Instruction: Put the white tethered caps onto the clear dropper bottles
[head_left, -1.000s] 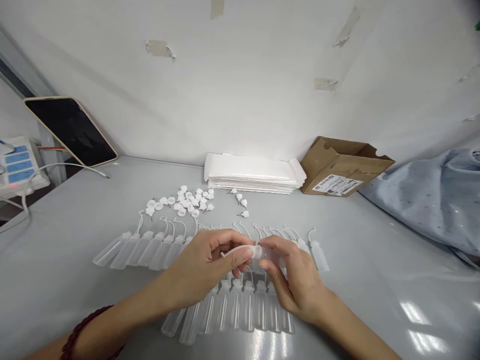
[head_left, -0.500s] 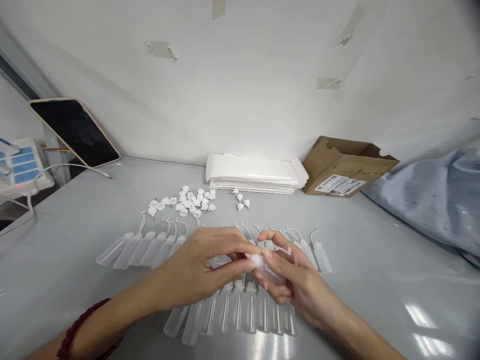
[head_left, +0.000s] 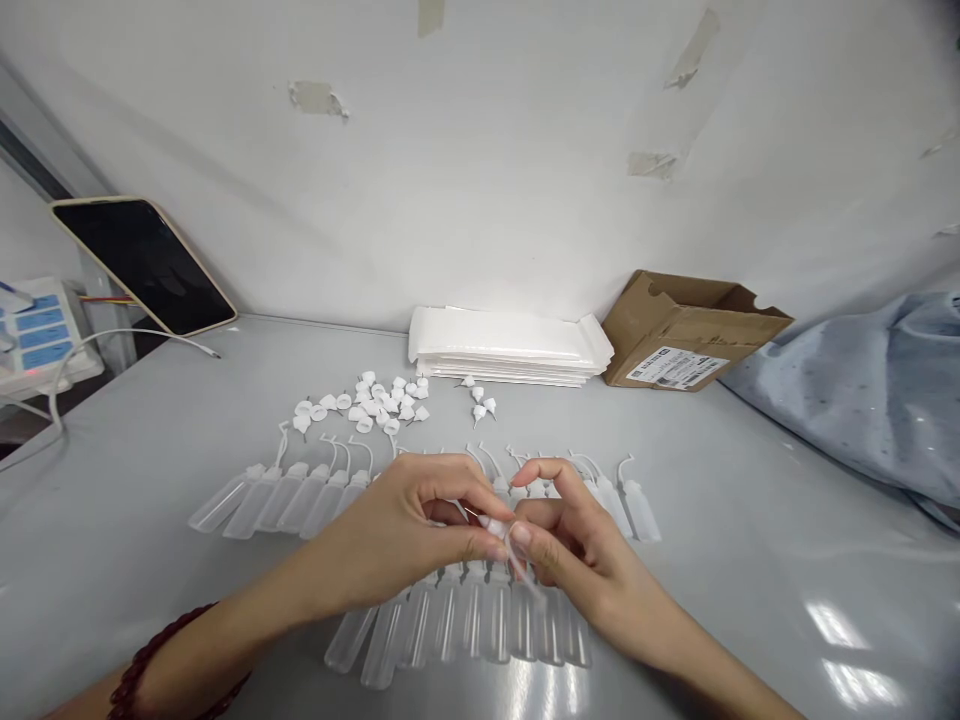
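My left hand (head_left: 409, 530) and my right hand (head_left: 577, 545) meet over the middle of the grey table (head_left: 135, 560), both pinched on one small clear plastic squeeze bottle (head_left: 504, 528) with a thin white cap strap. The bottle is mostly hidden between my fingers. Under my hands lies a near row of clear bottles (head_left: 457, 625) side by side. A second row of bottles (head_left: 289, 495) lies farther back, running left and right of my hands. Behind it sits a scatter of small white needle caps (head_left: 375, 402).
A stack of white pouches (head_left: 510, 348) rests against the wall. A brown cardboard box (head_left: 686, 335) stands to its right, blue-grey cloth (head_left: 862, 400) beyond. At far left a black tablet (head_left: 142, 262) leans on the wall, beside a power strip (head_left: 34, 335) and a white cable (head_left: 112, 340).
Both hands have turned the bottle between them; my fingers have closed tighter over it and shifted slightly nearer, so less of the bottle shows now.
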